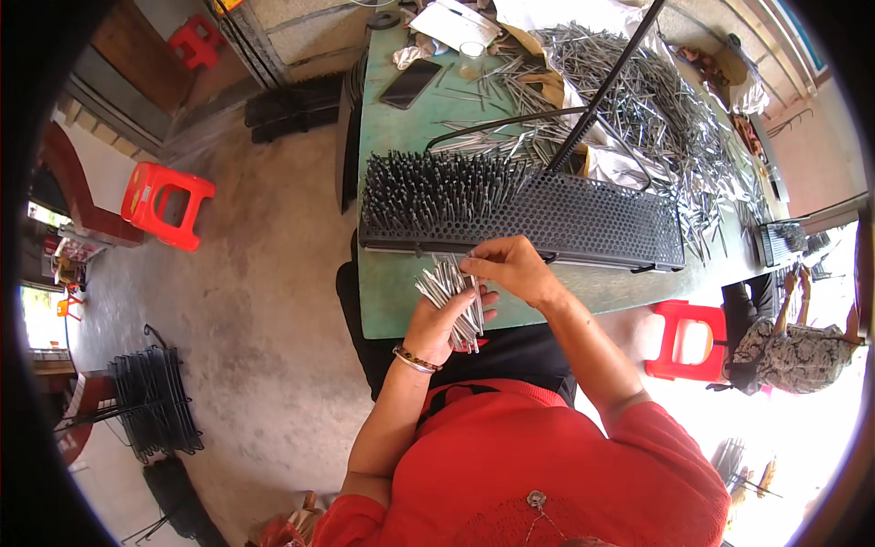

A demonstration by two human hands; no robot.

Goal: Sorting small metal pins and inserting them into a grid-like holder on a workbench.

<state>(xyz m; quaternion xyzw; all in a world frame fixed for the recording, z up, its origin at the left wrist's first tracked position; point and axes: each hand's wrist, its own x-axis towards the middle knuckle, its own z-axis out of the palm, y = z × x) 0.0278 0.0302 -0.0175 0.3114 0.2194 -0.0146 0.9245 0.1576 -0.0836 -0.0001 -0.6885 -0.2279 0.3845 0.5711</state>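
Note:
A bundle of thin silvery metal rods (448, 287) lies in my left hand (436, 326), its fingers wrapped round them over the table's near edge. My right hand (512, 269) is pinched at the upper ends of the bundle; whether it grips a single rod is hard to make out. Just beyond both hands stands a long black perforated rack (592, 219). Its left part is crowded with upright dark-tipped rods (437, 191), while bare holes show over its right part. A black bar handle (606, 87) slants up from the rack.
Loose metal rods (620, 82) form a big heap across the green table (392, 292). A phone (410, 84) lies at its far left. Red stools stand left (169, 202) and right (685, 341). Another person (793, 351) sits at the right beside a similar rack (782, 242).

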